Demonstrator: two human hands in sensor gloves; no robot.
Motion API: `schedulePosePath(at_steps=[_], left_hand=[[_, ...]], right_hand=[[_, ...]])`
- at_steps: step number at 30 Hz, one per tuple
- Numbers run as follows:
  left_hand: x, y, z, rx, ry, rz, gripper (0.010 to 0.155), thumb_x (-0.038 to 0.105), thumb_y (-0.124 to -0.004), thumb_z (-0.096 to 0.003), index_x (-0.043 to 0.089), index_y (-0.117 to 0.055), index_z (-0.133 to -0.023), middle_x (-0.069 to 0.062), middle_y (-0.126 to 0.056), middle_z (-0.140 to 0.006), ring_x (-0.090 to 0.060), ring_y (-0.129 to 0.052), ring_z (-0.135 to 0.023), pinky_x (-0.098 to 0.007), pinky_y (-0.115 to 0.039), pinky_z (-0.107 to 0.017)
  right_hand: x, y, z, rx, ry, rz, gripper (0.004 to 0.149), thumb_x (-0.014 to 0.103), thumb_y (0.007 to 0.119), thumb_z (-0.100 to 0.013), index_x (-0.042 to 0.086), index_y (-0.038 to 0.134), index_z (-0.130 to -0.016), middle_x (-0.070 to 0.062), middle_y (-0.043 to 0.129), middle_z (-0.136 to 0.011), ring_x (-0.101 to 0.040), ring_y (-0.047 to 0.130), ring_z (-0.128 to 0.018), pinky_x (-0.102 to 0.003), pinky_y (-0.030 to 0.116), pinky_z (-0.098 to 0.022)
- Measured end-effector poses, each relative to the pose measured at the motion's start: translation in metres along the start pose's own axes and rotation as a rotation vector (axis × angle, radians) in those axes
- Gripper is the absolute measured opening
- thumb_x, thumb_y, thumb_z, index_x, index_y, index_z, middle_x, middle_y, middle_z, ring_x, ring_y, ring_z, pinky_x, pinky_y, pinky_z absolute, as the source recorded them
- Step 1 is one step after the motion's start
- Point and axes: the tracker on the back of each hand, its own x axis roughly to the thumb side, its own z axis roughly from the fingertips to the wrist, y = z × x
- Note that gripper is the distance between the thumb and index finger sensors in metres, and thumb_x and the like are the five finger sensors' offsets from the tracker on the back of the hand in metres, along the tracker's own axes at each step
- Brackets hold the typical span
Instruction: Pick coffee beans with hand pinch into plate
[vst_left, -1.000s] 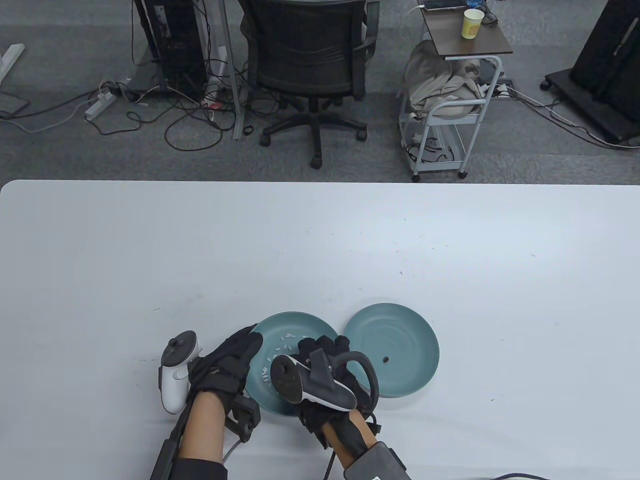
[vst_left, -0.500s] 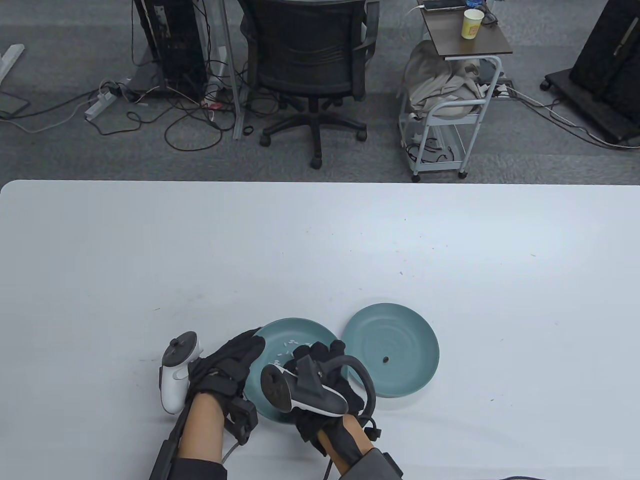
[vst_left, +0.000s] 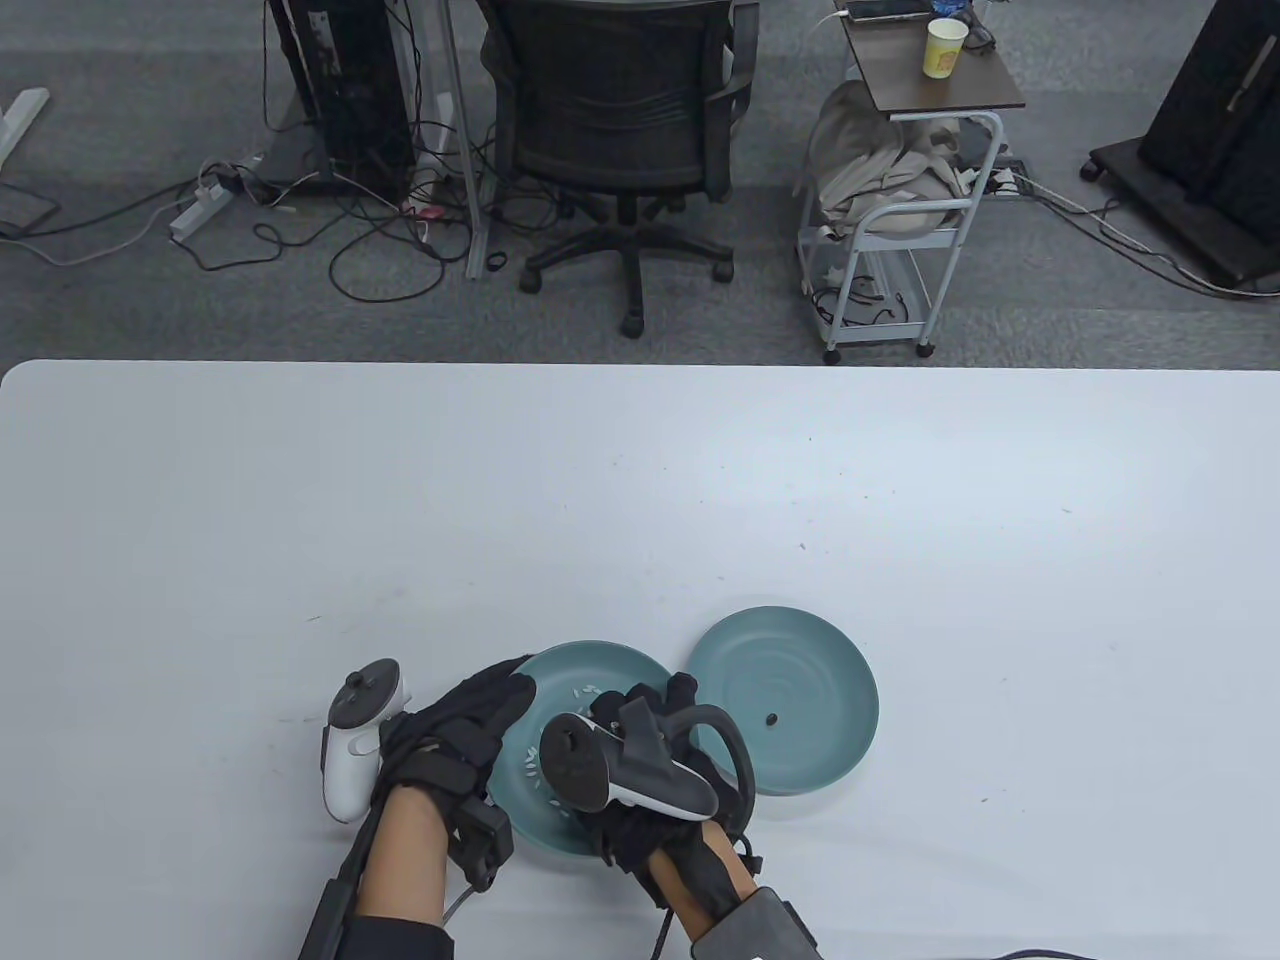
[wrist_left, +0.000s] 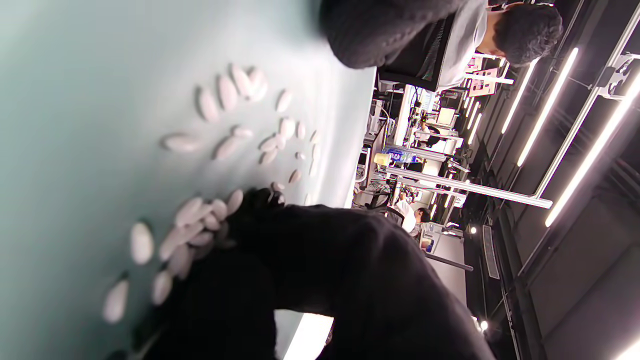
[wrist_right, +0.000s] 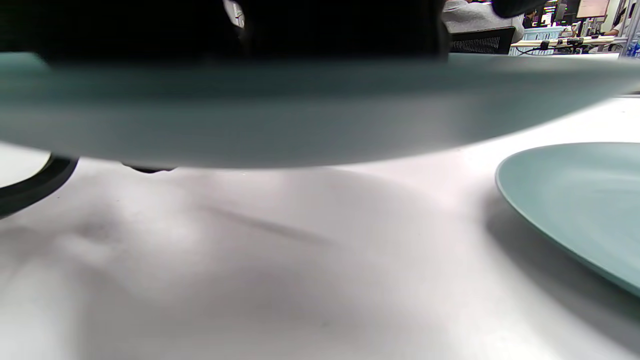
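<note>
Two teal plates sit near the table's front edge. The left plate holds pale oval grains; no dark bean shows among them in either view. The right plate holds one dark bean near its centre.

L hand rests at the left plate's left rim, fingers curved along it; whether it grips or just steadies, can't tell. R hand is over the left plate, fingertips down w/ the tracker hiding them in table view. In left wrist view a dark fingertip touches the grain cluster; probably the R hand's, pinching — closed on anything or not, can't tell.

Judgement: step in hand = pinch-pick from the left plate, carry to the right one. To do it well: isolate one piece w/ thumb + index tips, press lightly, lift straight up so neighbours don't scatter, keep L hand bracing the rim, since right wrist view shows that plate's edge tilted off the table. Release low over the right plate so it doesn't bounce.

Around: the plates nearly touch, so carry is short. In the way: grains crowd together; R tracker blocks the top view. Beyond the table: chair, cart w/ a paper cup.
</note>
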Motion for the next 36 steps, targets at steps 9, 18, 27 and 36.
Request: schedulePosePath(at_steps=[9,18,27,36], left_hand=[[0.002,-0.003,-0.002,0.007,-0.031,-0.001,0.05,0.031,-0.067,-0.0687,0.016,-0.059,-0.116,-0.019,-0.095,-0.091,-0.034,-0.104,-0.064,-0.046,-0.092,-0.044],[0.002,-0.001,0.001,0.056,-0.02,-0.006,0.051,0.032,-0.066,-0.0689,0.015,-0.058,-0.116,-0.019,-0.094,-0.09,-0.034,-0.104,-0.064,-0.046,-0.092,-0.043],[0.001,-0.001,0.003,0.108,-0.023,0.005,0.051,0.033,-0.065,-0.069,0.014,-0.058,-0.115,-0.018,-0.094,-0.089,-0.032,-0.104,-0.063,-0.045,-0.092,-0.043],[0.001,-0.001,0.003,0.103,-0.022,0.015,0.051,0.033,-0.064,-0.0692,0.014,-0.057,-0.116,-0.018,-0.094,-0.089,-0.032,-0.104,-0.064,-0.045,-0.092,-0.043]], right_hand=[[-0.02,-0.014,0.006,-0.072,0.001,-0.138,0.04,0.039,0.085,-0.046,0.013,0.082,-0.077,-0.01,0.078,-0.088,-0.04,0.078,-0.076,-0.077,0.045,-0.068],[-0.072,-0.044,0.03,-0.236,0.11,-0.28,0.04,0.04,0.084,-0.046,0.014,0.082,-0.077,-0.01,0.077,-0.089,-0.04,0.078,-0.076,-0.076,0.047,-0.068],[-0.151,-0.009,0.031,-0.138,0.405,-0.319,0.039,0.037,0.083,-0.048,0.014,0.08,-0.079,-0.011,0.074,-0.091,-0.041,0.076,-0.078,-0.076,0.046,-0.068],[-0.164,0.028,0.013,0.033,0.577,-0.009,0.038,0.037,0.083,-0.048,0.015,0.08,-0.08,-0.01,0.074,-0.091,-0.04,0.076,-0.078,-0.075,0.048,-0.068]])
